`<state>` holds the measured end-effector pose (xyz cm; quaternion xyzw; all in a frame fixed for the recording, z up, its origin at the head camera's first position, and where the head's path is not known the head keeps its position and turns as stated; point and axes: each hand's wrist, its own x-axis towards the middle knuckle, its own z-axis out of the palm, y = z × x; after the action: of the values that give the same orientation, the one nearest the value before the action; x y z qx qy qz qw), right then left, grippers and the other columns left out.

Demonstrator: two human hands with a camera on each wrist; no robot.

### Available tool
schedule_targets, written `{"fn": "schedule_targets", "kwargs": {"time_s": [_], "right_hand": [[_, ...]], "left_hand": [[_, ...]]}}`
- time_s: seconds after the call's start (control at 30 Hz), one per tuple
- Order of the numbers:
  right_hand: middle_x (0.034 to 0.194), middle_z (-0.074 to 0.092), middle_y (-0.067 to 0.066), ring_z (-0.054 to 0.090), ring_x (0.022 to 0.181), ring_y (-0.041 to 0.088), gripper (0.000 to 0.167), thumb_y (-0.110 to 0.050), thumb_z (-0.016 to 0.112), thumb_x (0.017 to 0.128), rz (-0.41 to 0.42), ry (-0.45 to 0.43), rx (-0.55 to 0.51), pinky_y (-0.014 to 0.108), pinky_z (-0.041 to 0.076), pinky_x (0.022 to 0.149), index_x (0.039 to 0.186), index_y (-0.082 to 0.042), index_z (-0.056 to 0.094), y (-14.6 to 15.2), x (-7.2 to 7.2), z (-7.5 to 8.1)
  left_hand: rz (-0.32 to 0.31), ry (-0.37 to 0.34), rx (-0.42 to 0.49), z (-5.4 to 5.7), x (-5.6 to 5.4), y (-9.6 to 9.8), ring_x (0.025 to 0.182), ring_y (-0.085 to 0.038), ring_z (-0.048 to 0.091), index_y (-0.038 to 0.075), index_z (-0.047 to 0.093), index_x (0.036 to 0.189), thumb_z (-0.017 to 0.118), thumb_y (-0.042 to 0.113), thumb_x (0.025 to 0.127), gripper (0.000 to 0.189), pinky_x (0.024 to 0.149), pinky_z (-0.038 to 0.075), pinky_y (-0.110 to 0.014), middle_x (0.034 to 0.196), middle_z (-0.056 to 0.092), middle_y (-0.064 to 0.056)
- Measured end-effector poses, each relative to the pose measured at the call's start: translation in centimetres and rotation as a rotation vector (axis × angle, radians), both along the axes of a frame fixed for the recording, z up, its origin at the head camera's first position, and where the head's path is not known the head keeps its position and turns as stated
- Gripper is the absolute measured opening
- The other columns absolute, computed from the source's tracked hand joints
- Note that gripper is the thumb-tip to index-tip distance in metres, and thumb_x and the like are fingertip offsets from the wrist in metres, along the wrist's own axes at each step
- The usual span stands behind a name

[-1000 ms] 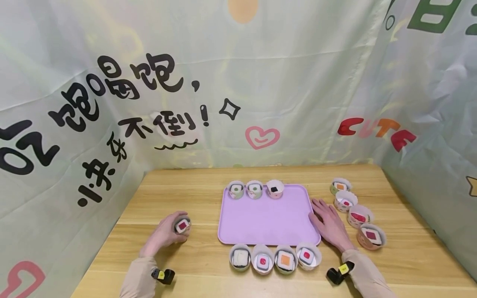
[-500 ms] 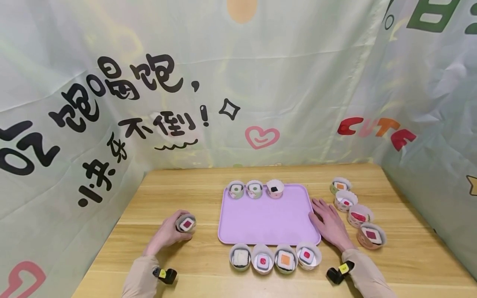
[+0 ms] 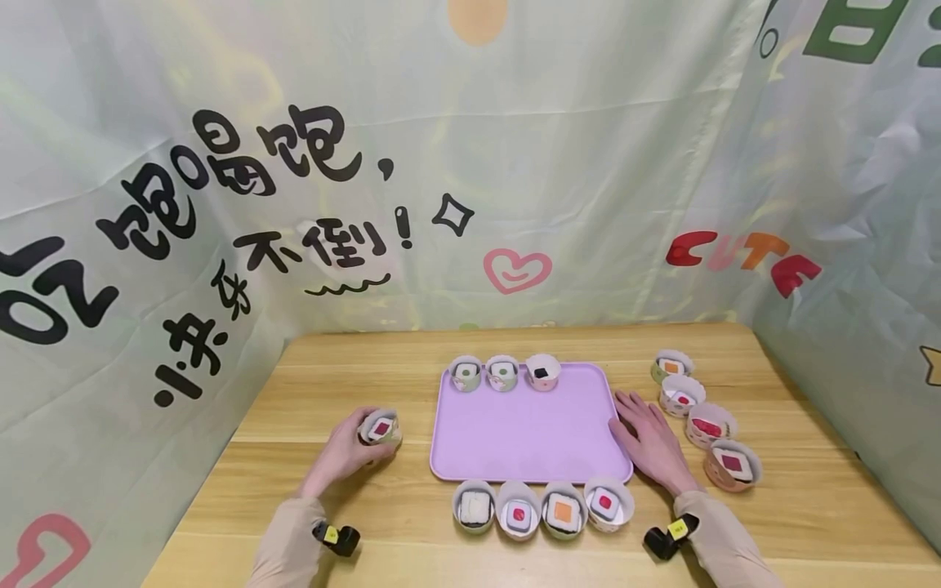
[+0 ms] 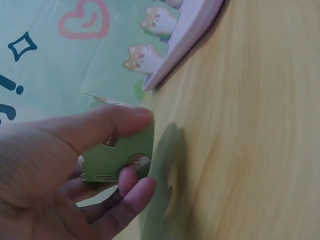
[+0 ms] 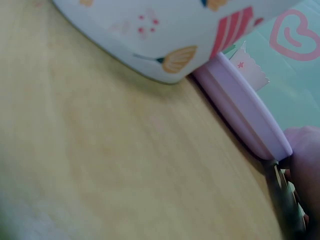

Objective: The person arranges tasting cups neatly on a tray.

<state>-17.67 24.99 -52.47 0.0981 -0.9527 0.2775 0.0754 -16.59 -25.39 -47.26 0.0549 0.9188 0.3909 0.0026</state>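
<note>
In the head view my left hand [image 3: 344,451] grips a small green paper cup [image 3: 390,436] left of the purple tray [image 3: 529,437]. A white sushi-like piece with a dark red centre [image 3: 381,429] sits inside it. The left wrist view shows thumb and fingers around the green cup's wall [image 4: 112,160], its shadow falling on the wood. My right hand [image 3: 654,441] lies with extended fingers against the tray's right edge, holding nothing. Three paper cups with sushi pieces, including a pink one [image 3: 542,374], stand along the tray's far edge.
Several filled cups, one with an orange-centred piece [image 3: 564,513], line the table before the tray. More cups, among them a brown one [image 3: 733,466], run diagonally right of my right hand. A printed cloth [image 3: 588,188] walls the wooden table [image 3: 353,367] at back and sides.
My left hand has carried the green paper cup to the right and slightly farther back, toward the tray. My right hand and the other cups have stayed in place.
</note>
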Motion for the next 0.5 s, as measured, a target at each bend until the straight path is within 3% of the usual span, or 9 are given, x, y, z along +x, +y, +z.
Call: {"fn": "schedule_targets", "kwargs": {"time_s": [0.23,0.5], "right_hand": [[0.155,0.042,0.028,0.028,0.148,0.05,0.054,-0.031,0.048,0.106,0.001,0.009,-0.002,0.066,0.017,0.12,0.145,0.006,0.047,0.0,0.0,0.0],[0.155,0.041,0.028,0.027,0.148,0.05,0.054,-0.031,0.047,0.106,-0.002,-0.001,-0.003,0.066,0.017,0.12,0.146,0.005,0.047,0.0,0.0,0.0]], "left_hand": [[0.046,0.006,0.042,0.3,-0.2,1.1,0.099,-0.022,0.063,0.001,0.057,0.13,0.087,0.02,0.077,0.064,0.082,0.052,-0.028,0.114,0.068,-0.016],[0.065,0.014,0.114,0.3,-0.5,1.9,0.094,-0.017,0.065,0.001,0.058,0.13,0.087,0.021,0.079,0.062,0.076,0.054,-0.021,0.111,0.069,-0.016]]}}
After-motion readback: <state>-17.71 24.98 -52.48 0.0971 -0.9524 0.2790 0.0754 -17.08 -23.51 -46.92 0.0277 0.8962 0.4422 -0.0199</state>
